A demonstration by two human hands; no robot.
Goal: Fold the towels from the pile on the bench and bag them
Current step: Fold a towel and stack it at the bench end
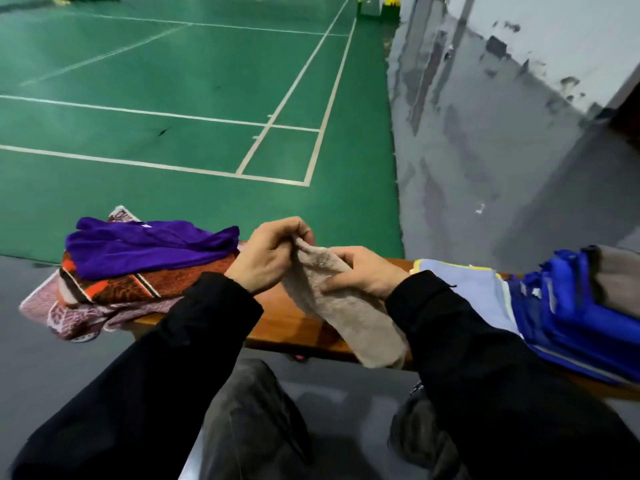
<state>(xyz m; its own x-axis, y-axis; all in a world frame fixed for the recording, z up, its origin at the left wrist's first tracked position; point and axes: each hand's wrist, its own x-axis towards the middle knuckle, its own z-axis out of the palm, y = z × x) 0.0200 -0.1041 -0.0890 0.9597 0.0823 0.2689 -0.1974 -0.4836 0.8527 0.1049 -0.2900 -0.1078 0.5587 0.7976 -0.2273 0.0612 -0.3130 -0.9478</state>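
Note:
A small beige towel (349, 317) hangs in front of the wooden bench (287, 327), its lower end reaching past the bench's front edge. My left hand (273, 254) pinches its top corner. My right hand (363, 271) grips the towel a little lower, thumb on the cloth. On the bench's left end lies a pile: a purple towel (149, 244) on top of an orange-brown patterned towel (138, 282) and a pink patterned one (79, 313). A blue bag (568, 317) lies on the bench's right end, with a pale blue-grey cloth (467, 282) beside it.
Beyond the bench stretches a green court floor (173, 98) with white lines. Grey floor (485, 168) and a scuffed wall run along the right. My knees in dark trousers (256, 427) are just below the bench.

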